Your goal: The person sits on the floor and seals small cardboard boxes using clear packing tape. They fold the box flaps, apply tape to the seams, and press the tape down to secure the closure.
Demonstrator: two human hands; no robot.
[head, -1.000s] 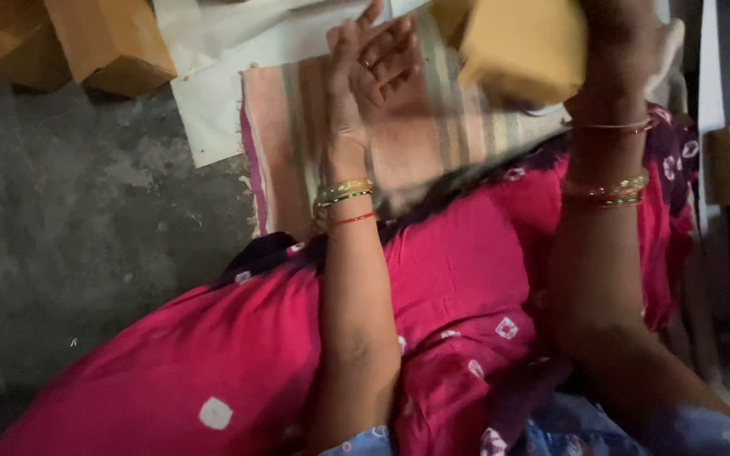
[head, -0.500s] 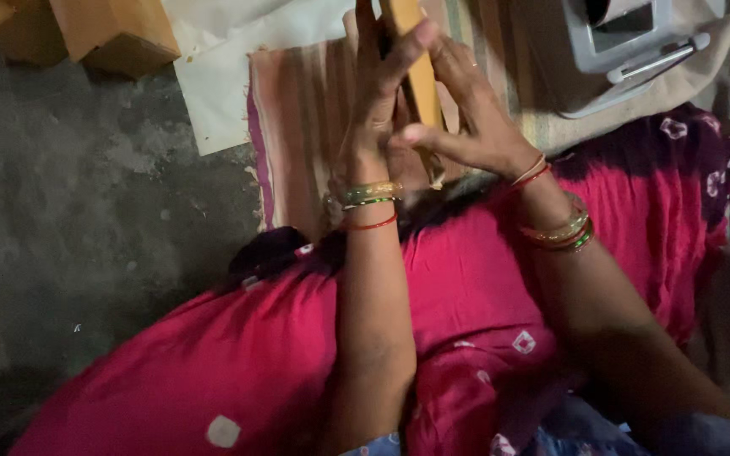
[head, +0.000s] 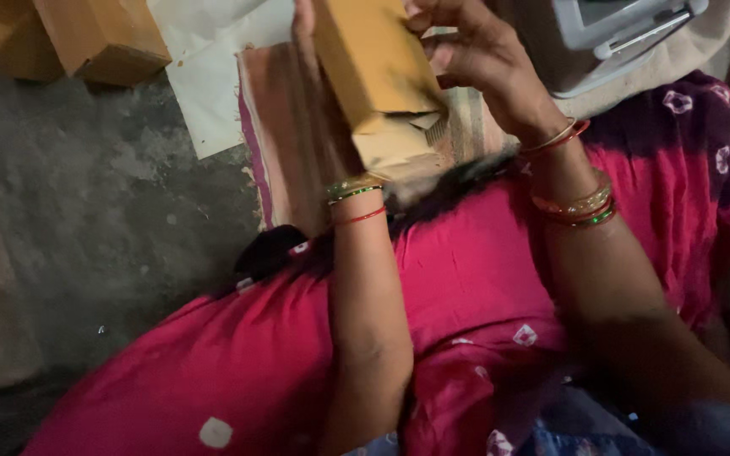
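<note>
My right hand (head: 475, 63) fingers curl over the top of the tan folded-paper packet (head: 378, 80) held above my pink lap, my left hand (head: 310, 51) flat behind it; it looks light, stiff-creased and crushable, best held by its edges

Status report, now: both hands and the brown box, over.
Left hand behind brown box, mostly hidden. Right hand holds its upper side. Box raised over striped cloth. Nothing blocking.
</note>
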